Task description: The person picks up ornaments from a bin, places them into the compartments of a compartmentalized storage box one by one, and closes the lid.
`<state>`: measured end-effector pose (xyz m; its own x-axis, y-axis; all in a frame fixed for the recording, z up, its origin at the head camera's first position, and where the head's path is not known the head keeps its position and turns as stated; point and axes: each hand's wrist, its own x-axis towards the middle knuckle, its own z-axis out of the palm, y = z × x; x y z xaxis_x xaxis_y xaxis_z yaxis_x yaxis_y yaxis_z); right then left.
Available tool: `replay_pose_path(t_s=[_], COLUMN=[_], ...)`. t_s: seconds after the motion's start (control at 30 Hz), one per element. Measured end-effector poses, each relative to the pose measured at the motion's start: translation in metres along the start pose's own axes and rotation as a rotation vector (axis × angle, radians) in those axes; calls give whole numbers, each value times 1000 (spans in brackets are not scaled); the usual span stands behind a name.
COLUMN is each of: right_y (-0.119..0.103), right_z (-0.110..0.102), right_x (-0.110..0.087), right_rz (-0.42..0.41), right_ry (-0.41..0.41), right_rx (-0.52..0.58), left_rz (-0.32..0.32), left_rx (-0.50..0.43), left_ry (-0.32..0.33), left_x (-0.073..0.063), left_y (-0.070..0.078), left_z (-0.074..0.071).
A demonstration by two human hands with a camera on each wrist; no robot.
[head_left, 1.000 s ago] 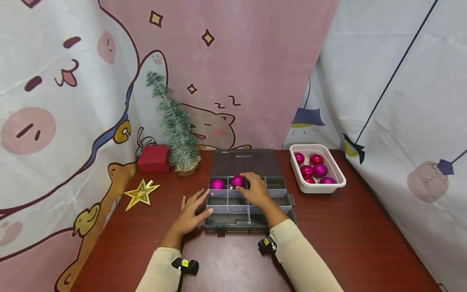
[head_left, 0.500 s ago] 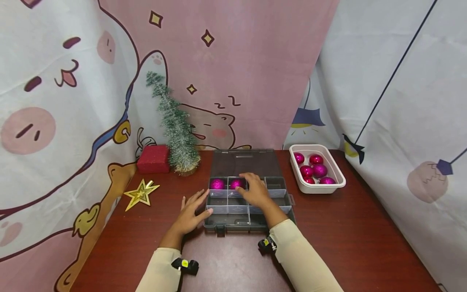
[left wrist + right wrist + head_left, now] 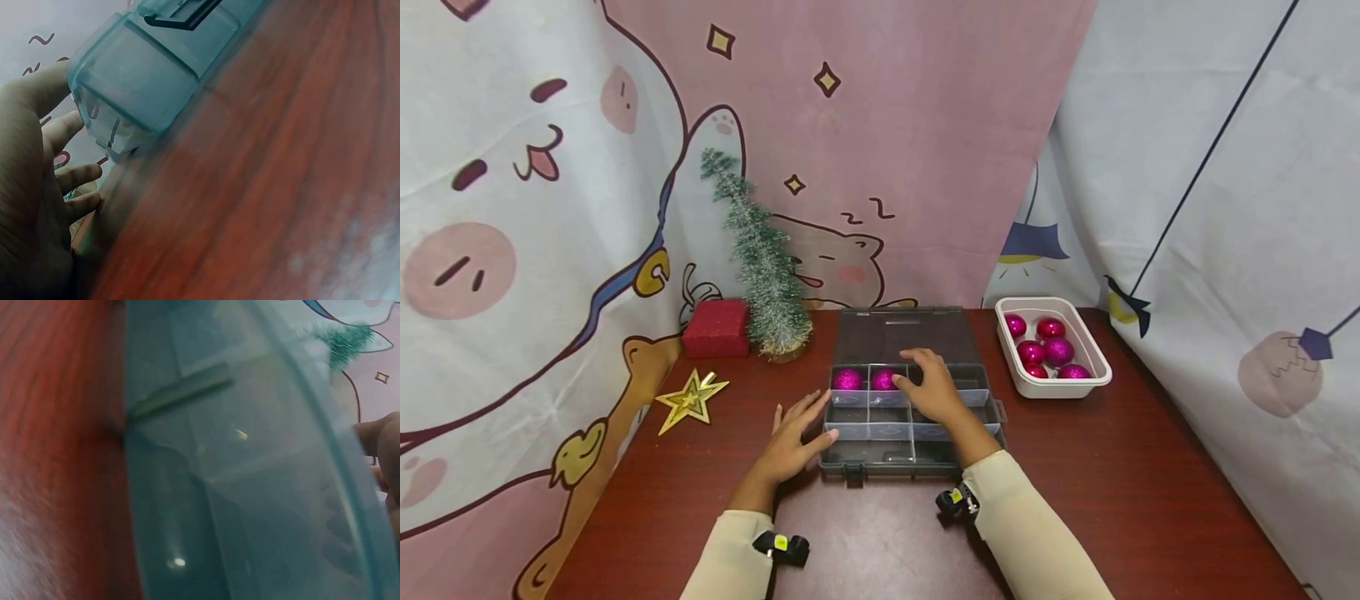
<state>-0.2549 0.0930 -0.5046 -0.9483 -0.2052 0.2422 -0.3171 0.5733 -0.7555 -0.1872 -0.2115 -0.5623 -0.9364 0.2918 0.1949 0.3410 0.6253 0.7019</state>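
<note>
A clear grey compartment box (image 3: 842,431) lies on the table with its lid (image 3: 904,333) folded back. Two glittery magenta bauble ornaments sit in its back row: the left bauble (image 3: 847,380) and, one compartment over, the second bauble (image 3: 882,381). My right hand (image 3: 938,390) hovers over the back row just right of the second bauble, fingers loosely bent and holding nothing; its thumb overlaps that bauble's edge. My left hand (image 3: 792,442) rests against the box's left side with spread fingers. In the left wrist view, those fingers touch the box wall (image 3: 137,75).
A white tub (image 3: 1097,375) with several red and magenta baubles stands at the right. Toward the back left are a frosted mini tree (image 3: 763,267), a red box (image 3: 715,327) and a gold star (image 3: 691,402). Printed curtains (image 3: 925,167) enclose the table.
The second bauble has settled lower into its back-row compartment. My right hand has let go of it and shifted slightly right. The left hand stays put.
</note>
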Motion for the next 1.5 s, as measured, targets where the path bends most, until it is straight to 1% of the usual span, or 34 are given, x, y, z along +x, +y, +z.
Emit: replay_pose_path(t_s=[0.3,0.47,0.57,0.67,0.83,1.0,1.13,1.27,1.5], right_y=[5,15,21,27,40,52,60,65,79], right_z=[-33,-58,-72,-86,-106,-124,-136,-146,-159], right_x=[1,-1,-2,-3,-4,-6,-6,-7,-5], right_rz=[39,52,44,41,62,89,78,56,38], right_ry=[65,118,163,192,204,220,254,281,328], right_rx=[4,-2,17,40,55,10,-19,-15,-3], left_rz=[-21,-13,1,9,-7,-8,-6,-6,-3], left_rx=[1,-1,-2,-1,-6,-14,-21,-21,-23], left_ry=[-12,-2,17,21,-6,-12,-12,-12,-11], left_x=[-1,-1,0,0,0,0,0,0,0], left_y=[0,0,-1,-1,0,1,3,5,2], left_z=[-1,0,1,1,0,0,-1,-2,-1])
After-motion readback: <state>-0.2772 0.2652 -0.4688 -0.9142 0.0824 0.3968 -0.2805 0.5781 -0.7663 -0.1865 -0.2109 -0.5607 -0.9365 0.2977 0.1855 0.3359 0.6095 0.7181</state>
